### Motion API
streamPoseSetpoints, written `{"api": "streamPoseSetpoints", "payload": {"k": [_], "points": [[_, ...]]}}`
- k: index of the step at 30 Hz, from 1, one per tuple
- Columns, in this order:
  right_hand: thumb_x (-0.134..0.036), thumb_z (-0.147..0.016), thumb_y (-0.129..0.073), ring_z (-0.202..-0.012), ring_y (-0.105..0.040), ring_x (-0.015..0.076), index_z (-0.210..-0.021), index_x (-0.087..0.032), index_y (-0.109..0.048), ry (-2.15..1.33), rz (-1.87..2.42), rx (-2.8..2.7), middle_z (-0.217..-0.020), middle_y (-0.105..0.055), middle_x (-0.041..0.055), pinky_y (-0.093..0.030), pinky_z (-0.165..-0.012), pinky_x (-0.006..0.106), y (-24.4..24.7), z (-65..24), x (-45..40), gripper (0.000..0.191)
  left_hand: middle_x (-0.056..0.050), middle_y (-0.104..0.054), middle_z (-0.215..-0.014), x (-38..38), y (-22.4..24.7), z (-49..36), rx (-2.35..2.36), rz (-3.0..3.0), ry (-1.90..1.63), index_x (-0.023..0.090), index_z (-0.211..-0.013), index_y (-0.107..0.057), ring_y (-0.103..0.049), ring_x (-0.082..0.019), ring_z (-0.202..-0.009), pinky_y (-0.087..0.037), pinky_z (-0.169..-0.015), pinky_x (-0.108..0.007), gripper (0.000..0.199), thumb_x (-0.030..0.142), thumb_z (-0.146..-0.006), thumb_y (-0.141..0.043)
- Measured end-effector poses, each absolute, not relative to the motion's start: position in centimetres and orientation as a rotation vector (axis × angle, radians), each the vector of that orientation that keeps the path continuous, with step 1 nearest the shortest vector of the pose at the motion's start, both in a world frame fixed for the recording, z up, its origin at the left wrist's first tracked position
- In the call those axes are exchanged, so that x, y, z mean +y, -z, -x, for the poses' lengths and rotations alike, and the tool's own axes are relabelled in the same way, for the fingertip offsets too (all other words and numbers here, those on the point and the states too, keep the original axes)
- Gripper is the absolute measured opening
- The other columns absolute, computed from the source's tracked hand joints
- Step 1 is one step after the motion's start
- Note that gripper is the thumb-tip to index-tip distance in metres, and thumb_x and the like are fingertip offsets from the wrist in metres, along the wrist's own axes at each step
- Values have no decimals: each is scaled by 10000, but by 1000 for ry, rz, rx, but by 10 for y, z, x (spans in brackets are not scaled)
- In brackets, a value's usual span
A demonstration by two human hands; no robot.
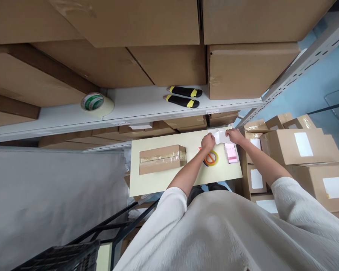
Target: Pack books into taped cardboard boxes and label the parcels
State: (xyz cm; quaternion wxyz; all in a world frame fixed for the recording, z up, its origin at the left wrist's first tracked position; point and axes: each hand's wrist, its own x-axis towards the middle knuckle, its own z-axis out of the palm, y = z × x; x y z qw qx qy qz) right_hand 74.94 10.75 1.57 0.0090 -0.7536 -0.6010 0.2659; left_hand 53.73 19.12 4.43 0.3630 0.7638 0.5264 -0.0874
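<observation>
Both hands are over the far right part of a pale yellow table (138, 184). A white sheet of paper (220, 137) stretches between them. My left hand (208, 142) pinches its left end, and my right hand (234, 136) grips the right end. Just below my left hand lies a yellow and blue ring with an orange bar across it (211, 158), partly covered by my wrist; its kind is unclear. Close to the paper is a blurred pink and white item (231, 153). Left of my left arm rests a long cardboard box (159, 161) with clear tape along it.
Above the table runs a white shelf (141, 99) with large cartons, a tape roll (97, 103) and two black-and-yellow utility knives (183, 96). Labelled cartons (296, 146) are stacked at the right. A metal upright (293, 75) and a black crate (70, 256) flank the area.
</observation>
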Motion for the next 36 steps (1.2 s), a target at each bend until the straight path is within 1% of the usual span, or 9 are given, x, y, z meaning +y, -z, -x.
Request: {"api": "streamPoseSetpoints", "payload": {"k": [4, 10, 17, 21, 24, 27, 32, 34, 36], "points": [[-48, -844, -589, -1178, -622, 348, -1057, -218, -757, -843, 2378, -1969, -1194, -768, 151, -418, -1031, 461, -9, -752, 108, 320, -90, -802, -1224, 200, -50, -523, 1421, -1923, 192, 278, -1155, -707, -731, -275, -1129, -510, -857, -344, 297, 265, -1100, -415], [-88, -819, -625, -1196, -606, 364, -1023, -227, -781, -881, 2391, -1966, -1178, -763, 169, -395, -1067, 510, 5, -750, 112, 292, -72, -806, -1117, 211, -60, -502, 1529, -1853, 95, 280, -1053, -677, -735, -265, -1055, -500, -825, -328, 266, 259, -1097, -415], [-124, -827, -616, -1216, -609, 376, -1070, -235, -772, -837, 2434, -2053, -1199, -767, 182, -398, -1084, 553, 15, -749, 119, 309, -87, -802, -1137, 216, -68, -486, 1606, -1807, 1, 273, -1138, -651, -728, -283, -1079, -499, -843, -341, 315, 239, -1116, -338], [-149, -846, -638, -1235, -608, 389, -1089, -227, -777, -840, 2474, -2043, -1224, -762, 202, -383, -1096, 581, 22, -749, 119, 291, -85, -794, -1117, 219, -72, -478, 1634, -1779, -16, 275, -1132, -639, -722, -283, -1057, -485, -852, -337, 294, 240, -1122, -348], [-130, -863, -634, -1255, -607, 379, -1129, -218, -778, -869, 2506, -2022, -1257, -749, 196, -386, -1108, 563, 27, -750, 117, 314, -90, -783, -1085, 222, -73, -472, 1647, -1743, -68, 269, -1104, -623, -714, -285, -1029, -470, -845, -339, 261, 233, -1115, -366], [-96, -865, -613, -1270, -608, 368, -1209, -206, -767, -892, 2531, -2046, -1307, -726, 186, -425, -1101, 527, 28, -750, 113, 393, -85, -756, -991, 224, -72, -466, 1605, -1695, -156, 264, -1011, -593, -694, -284, -958, -448, -814, -343, 220, 227, -1096, -393], [-103, -922, -548, -1366, -557, 394, -1237, -173, -763, -771, 2454, -1935, -1545, -575, 207, -479, -1096, 523, 23, -742, 109, 388, -34, -653, -817, 222, -69, -465, 1532, -1588, -291, 276, -829, -491, -619, -252, -834, -410, -777, -331, 236, 216, -1056, -466], [-139, -946, -545, -1346, -568, 384, -1240, -175, -750, -732, 2343, -1869, -1533, -580, 200, -498, -1092, 518, 19, -731, 107, 360, -13, -611, -766, 220, -68, -467, 1503, -1521, -342, 274, -782, -458, -591, -231, -793, -404, -760, -322, 270, 201, -1040, -487], [-197, -958, -576, -1241, -623, 344, -1251, -189, -724, -752, 2177, -1815, -1436, -634, 176, -522, -1070, 492, 15, -712, 105, 328, 3, -587, -726, 218, -68, -468, 1471, -1431, -381, 269, -750, -442, -576, -209, -752, -407, -740, -312, 294, 187, -1026, -497]]}}
